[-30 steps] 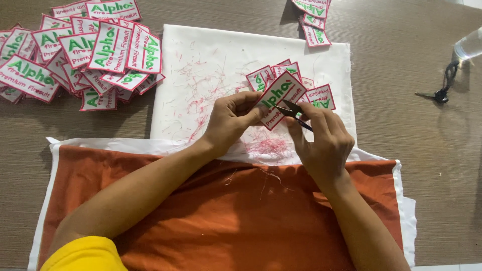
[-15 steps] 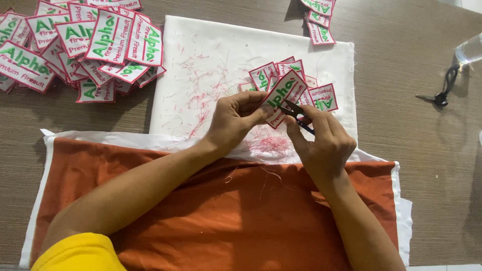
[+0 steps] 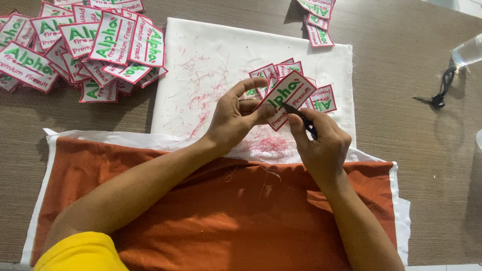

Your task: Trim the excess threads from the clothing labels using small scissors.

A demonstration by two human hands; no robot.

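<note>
My left hand [image 3: 236,118] pinches a white embroidered patch [image 3: 286,95] with green lettering and a red border, tilted above the white cloth [image 3: 201,65]. My right hand [image 3: 321,140] grips small black snips [image 3: 300,116], whose tip touches the patch's lower edge. Several similar patches [image 3: 321,98] lie on the cloth just behind the held one. Red thread trimmings [image 3: 268,146] are scattered under my hands.
A big heap of patches [image 3: 85,45] covers the table's far left, and a few more patches [image 3: 317,22] lie at the top. An orange cloth [image 3: 216,221] over white fabric spans the near edge. A black key on a cord [image 3: 439,95] and a clear bottle [image 3: 467,50] sit at right.
Both hands stayed on the patch; the snips' tip shifted slightly along its edge. The camera view drifted, so everything appears a little lower and to the right.
</note>
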